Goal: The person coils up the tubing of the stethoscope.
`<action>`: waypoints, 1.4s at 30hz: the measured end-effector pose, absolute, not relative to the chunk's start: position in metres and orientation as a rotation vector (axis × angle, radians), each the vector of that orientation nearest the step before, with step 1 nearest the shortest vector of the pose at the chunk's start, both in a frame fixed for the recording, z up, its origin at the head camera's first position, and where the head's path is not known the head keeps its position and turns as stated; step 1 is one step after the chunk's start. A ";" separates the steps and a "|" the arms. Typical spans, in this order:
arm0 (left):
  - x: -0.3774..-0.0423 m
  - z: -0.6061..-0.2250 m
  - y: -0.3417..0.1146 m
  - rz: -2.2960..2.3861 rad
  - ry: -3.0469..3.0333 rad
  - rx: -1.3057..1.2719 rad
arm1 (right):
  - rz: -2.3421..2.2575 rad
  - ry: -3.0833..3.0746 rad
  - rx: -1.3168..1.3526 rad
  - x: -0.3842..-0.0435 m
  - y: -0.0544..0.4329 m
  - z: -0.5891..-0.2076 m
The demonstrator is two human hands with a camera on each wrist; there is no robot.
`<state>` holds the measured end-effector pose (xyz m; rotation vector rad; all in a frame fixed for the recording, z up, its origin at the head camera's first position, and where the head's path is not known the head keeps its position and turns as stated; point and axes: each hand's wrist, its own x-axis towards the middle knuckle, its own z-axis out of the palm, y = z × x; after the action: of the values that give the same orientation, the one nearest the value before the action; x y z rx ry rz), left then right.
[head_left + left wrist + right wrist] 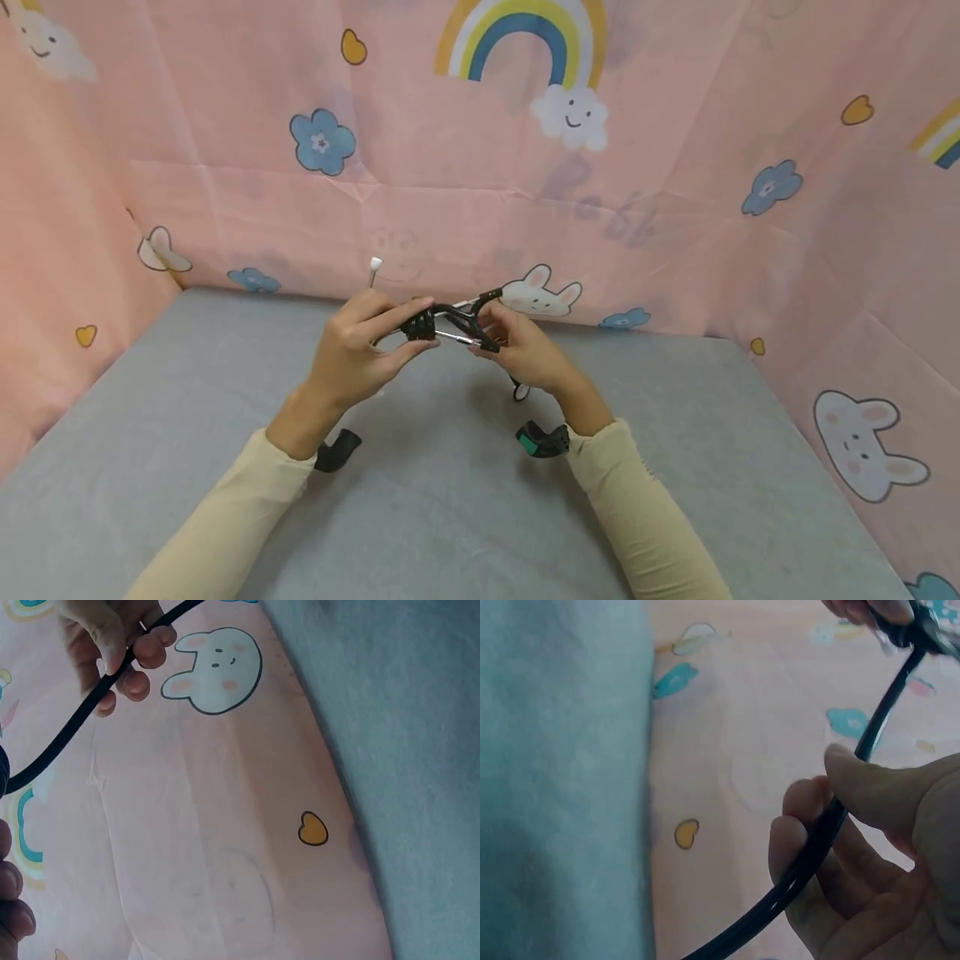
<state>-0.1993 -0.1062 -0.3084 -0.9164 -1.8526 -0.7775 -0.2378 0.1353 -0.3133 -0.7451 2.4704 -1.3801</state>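
A stethoscope with black tubing (453, 315), slim silver metal tubes and a white tip (376, 264) is held up above the table between both hands. My left hand (356, 346) grips the bunched, wound black tubing between thumb and fingers; its fingertips show at the edge of the left wrist view. The right hand (525, 346) pinches a length of the tubing; in the right wrist view its thumb and curled fingers (802, 799) are around the black tube (810, 859). A small round end piece (521, 392) hangs below the right hand, partly hidden.
A grey cloth-covered table (450, 517) lies under the hands. Pink printed fabric (247, 200) stands behind and at both sides. A dark curved device is by the left wrist (337, 451), and another with a green patch is by the right wrist (542, 440).
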 end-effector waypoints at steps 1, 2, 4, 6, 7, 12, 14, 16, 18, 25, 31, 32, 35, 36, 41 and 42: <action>-0.200 -0.308 -0.108 -0.783 -1.855 -0.892 | -1.368 2.481 -0.745 -0.236 0.133 -0.313; -0.201 -0.308 -0.109 -0.785 -1.859 -0.871 | -1.360 2.484 -0.755 -0.235 0.131 -0.313; -0.202 -0.308 -0.111 -0.787 -1.869 -0.837 | -1.324 2.517 -0.767 -0.232 0.127 -0.311; -0.203 -0.307 -0.114 -0.792 -1.878 -0.801 | -1.292 2.546 -0.769 -0.227 0.124 -0.309; -0.203 -0.307 -0.115 -0.800 -1.880 -0.780 | -1.277 2.563 -0.765 -0.225 0.122 -0.308; -0.204 -0.306 -0.119 -0.815 -1.919 -0.691 | -1.243 2.605 -0.804 -0.215 0.113 -0.302; -0.203 -0.304 -0.120 -0.809 -1.942 -0.666 | -1.251 2.618 -0.847 -0.212 0.110 -0.300; -0.203 -0.303 -0.120 -0.801 -1.961 -0.640 | -1.258 2.645 -0.884 -0.209 0.107 -0.299; -0.202 -0.302 -0.121 -0.790 -1.984 -0.615 | -1.260 2.675 -0.926 -0.205 0.106 -0.297; -0.202 -0.306 -0.122 -0.723 -2.075 -0.558 | -1.144 2.787 -1.066 -0.194 0.101 -0.291; -0.202 -0.312 -0.118 -0.627 -2.126 -0.538 | -1.103 2.857 -1.092 -0.184 0.100 -0.288; -0.201 -0.313 -0.118 -0.625 -2.137 -0.533 | -1.104 2.855 -1.096 -0.183 0.100 -0.288; -0.200 -0.313 -0.117 -0.644 -2.183 -0.506 | -1.098 2.846 -1.121 -0.180 0.099 -0.288; -0.200 -0.313 -0.117 -0.655 -2.203 -0.494 | -1.094 2.840 -1.135 -0.180 0.098 -0.288; -0.202 -0.308 -0.122 -0.834 -2.272 -0.425 | -1.061 2.840 -1.182 -0.181 0.094 -0.289; -0.203 -0.307 -0.123 -0.876 -2.270 -0.422 | -1.058 2.843 -1.195 -0.181 0.094 -0.288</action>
<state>-0.2031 -0.1234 -0.3071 -0.4215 -2.2702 -0.8756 -0.1810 0.0938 -0.2884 -1.1946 2.8434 -1.0582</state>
